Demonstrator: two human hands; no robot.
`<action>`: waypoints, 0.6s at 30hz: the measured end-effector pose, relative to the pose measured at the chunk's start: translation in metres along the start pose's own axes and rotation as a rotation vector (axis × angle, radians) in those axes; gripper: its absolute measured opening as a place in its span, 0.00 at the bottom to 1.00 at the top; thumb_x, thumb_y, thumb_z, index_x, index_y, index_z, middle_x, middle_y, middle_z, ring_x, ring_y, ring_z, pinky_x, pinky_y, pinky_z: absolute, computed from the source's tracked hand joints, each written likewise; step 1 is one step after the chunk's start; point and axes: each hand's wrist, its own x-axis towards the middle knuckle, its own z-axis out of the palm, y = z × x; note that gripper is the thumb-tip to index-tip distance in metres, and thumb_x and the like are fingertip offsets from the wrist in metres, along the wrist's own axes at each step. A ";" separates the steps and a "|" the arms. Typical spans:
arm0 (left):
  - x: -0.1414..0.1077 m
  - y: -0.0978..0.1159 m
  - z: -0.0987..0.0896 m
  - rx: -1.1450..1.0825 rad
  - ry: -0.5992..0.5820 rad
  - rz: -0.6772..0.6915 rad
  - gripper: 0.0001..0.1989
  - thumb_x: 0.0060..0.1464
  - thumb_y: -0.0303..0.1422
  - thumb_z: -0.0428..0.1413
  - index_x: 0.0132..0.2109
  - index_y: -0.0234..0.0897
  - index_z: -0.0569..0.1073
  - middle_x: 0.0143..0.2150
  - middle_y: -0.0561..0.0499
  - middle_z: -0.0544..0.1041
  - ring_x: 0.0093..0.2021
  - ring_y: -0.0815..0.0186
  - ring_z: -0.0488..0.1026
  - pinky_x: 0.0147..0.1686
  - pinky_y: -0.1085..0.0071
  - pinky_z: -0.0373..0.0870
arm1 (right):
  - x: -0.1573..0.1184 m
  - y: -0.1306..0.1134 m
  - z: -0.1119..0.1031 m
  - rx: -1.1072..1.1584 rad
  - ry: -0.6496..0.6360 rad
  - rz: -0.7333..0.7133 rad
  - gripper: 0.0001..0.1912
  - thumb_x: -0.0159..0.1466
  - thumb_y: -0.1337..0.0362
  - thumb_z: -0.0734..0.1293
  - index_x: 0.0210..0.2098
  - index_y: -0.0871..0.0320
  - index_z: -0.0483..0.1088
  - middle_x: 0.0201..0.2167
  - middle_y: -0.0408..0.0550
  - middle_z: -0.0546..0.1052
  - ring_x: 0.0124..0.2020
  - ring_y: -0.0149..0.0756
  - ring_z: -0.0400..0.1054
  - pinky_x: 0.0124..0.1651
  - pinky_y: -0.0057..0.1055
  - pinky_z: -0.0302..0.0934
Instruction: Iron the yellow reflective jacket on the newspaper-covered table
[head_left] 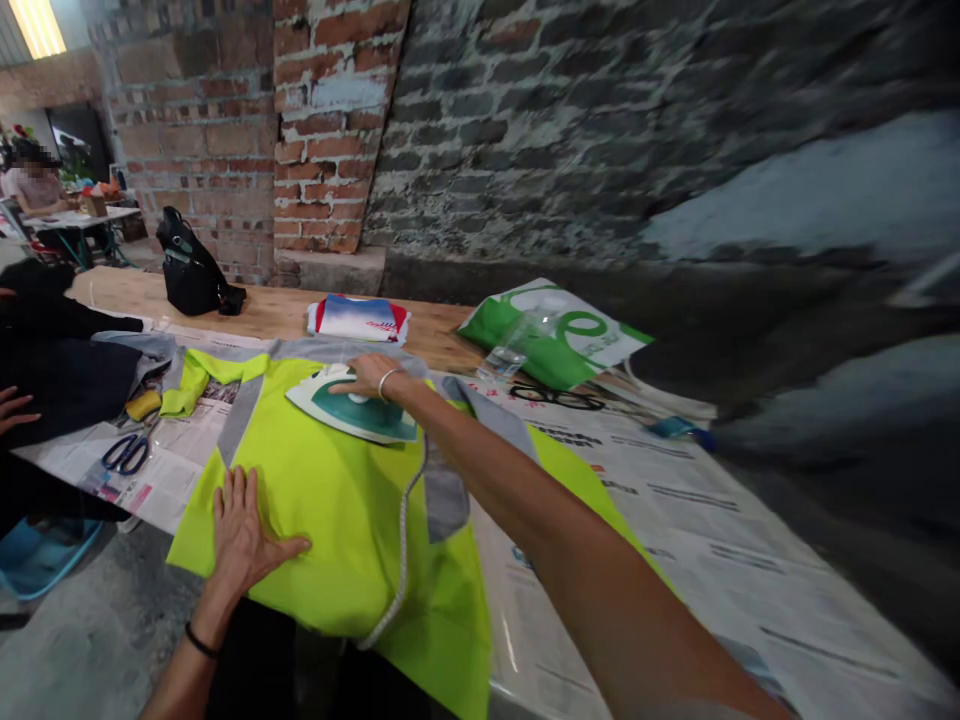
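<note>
A neon-yellow garment with grey panels [322,500] lies spread over the newspaper-covered table, its lower part hanging past the front edge. My right hand [375,378] is wrapped round the handle of a white and green clothes iron [358,412], which rests on the upper part of the garment. From the iron's heel a pale braided cord [403,540] runs down across the fabric. My left hand [244,535] lies flat on the garment near its front left edge, fingers spread and thumb out.
Left of the garment are blue-handled scissors [127,453] and a yellow item [144,404]. Behind stand a black bag [191,265], a folded cloth [360,320], a green-white bag [555,330], a clear bottle [517,345] and glasses [556,397]. Another person's hand [13,408] is at far left.
</note>
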 end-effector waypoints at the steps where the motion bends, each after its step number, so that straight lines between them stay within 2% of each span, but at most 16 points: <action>1: 0.001 0.000 -0.001 -0.004 -0.015 -0.003 0.63 0.40 0.60 0.65 0.74 0.27 0.54 0.76 0.29 0.53 0.77 0.39 0.47 0.72 0.43 0.48 | -0.011 -0.009 0.000 -0.005 -0.009 -0.019 0.37 0.63 0.32 0.64 0.51 0.57 0.78 0.50 0.59 0.81 0.50 0.49 0.76 0.48 0.35 0.66; 7: 0.005 0.001 -0.011 -0.018 -0.037 -0.014 0.64 0.41 0.61 0.64 0.73 0.23 0.53 0.75 0.28 0.53 0.77 0.39 0.46 0.73 0.43 0.48 | -0.092 -0.064 0.008 -0.063 -0.058 -0.184 0.36 0.63 0.30 0.62 0.48 0.55 0.77 0.45 0.58 0.83 0.50 0.48 0.77 0.44 0.32 0.64; 11: 0.005 0.003 -0.016 -0.025 -0.052 -0.019 0.63 0.41 0.59 0.65 0.73 0.23 0.53 0.76 0.28 0.52 0.77 0.39 0.45 0.73 0.44 0.47 | -0.137 -0.077 0.010 -0.066 -0.075 -0.219 0.35 0.64 0.30 0.60 0.48 0.53 0.76 0.43 0.58 0.83 0.49 0.49 0.78 0.43 0.32 0.63; 14: 0.005 0.002 -0.015 -0.027 -0.038 -0.020 0.63 0.41 0.59 0.65 0.73 0.22 0.53 0.75 0.27 0.53 0.77 0.39 0.46 0.73 0.44 0.48 | -0.149 -0.077 0.009 -0.069 -0.085 -0.192 0.34 0.65 0.31 0.61 0.50 0.53 0.75 0.43 0.57 0.83 0.49 0.49 0.78 0.44 0.32 0.63; 18: 0.007 0.000 -0.011 -0.021 -0.019 -0.022 0.63 0.42 0.59 0.65 0.73 0.22 0.53 0.75 0.27 0.53 0.77 0.40 0.47 0.73 0.45 0.48 | -0.137 -0.067 0.007 -0.066 -0.054 -0.139 0.30 0.66 0.35 0.63 0.50 0.53 0.76 0.45 0.57 0.83 0.50 0.48 0.77 0.46 0.32 0.64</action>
